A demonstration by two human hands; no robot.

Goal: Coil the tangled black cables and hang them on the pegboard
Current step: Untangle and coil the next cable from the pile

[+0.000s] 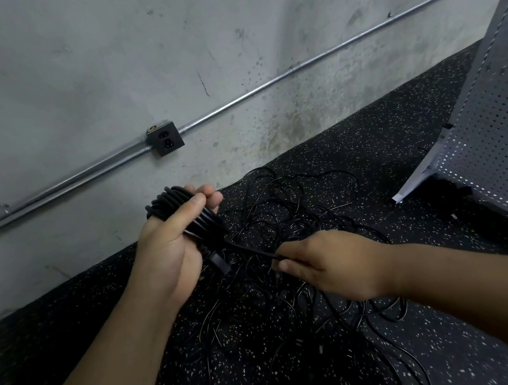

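Left hand of mine is closed round a coil of black cable. The thumb lies across the loops, the fingertips show past the far side, and the palm is turned toward me. The coil is thick, many turns stacked side by side, and it sits at about one o'clock of the palm, held up off the floor. A black plug hangs at the coil's lower edge, just beside the heel of that hand. At twelve o'clock of the coil, on the grey concrete wall, sits a dark square outlet box. Metal conduit runs out of it toward eight o'clock and toward two o'clock.

From the bottom of the coil a single strand runs straight toward four o'clock into my right hand. That hand shows me its back, fingers curled over the strand and gripping it, thumb underneath. The strand looks taut between the two hands.

Under and around the right hand, the tangle of black cables lies loose on the speckled black floor, loops crossing one another. I cannot tell how many cables there are. At two o'clock of the right hand, well apart, the grey pegboard stands tilted at the right edge of view. Something white pokes out at its lower left corner; I cannot tell what it is.
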